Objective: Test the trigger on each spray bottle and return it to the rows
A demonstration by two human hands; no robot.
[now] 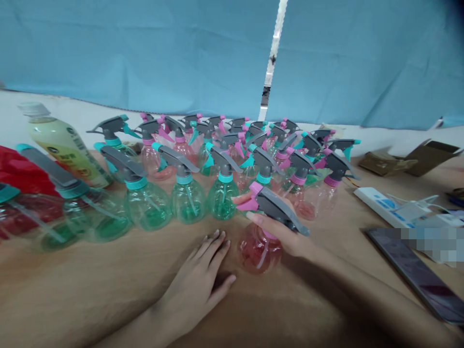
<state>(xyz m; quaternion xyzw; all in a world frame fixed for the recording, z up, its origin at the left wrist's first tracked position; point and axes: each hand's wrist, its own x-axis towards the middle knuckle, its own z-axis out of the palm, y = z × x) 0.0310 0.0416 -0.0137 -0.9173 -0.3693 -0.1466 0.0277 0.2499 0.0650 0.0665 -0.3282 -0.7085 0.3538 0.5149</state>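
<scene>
My right hand [281, 229] is wrapped around the neck of a pink spray bottle [259, 251] with a grey and pink trigger head, its fingers by the trigger. The bottle stands upright at the middle of the wooden table, its nozzle pointing left. My left hand [199, 268] lies flat on the tabletop just left of that bottle, fingers stretched out, holding nothing. Behind both hands is a row of clear green spray bottles [224, 198] with turquoise collars. A pink spray bottle [297, 186] stands at the right part of this row.
Several more spray bottles crowd the back by the blue curtain [163, 58]. A drink bottle [63, 145] and red cloth [27, 171] are at left. On the right are a power strip [380, 205], a phone [409, 275] and an opened small carton [431, 157].
</scene>
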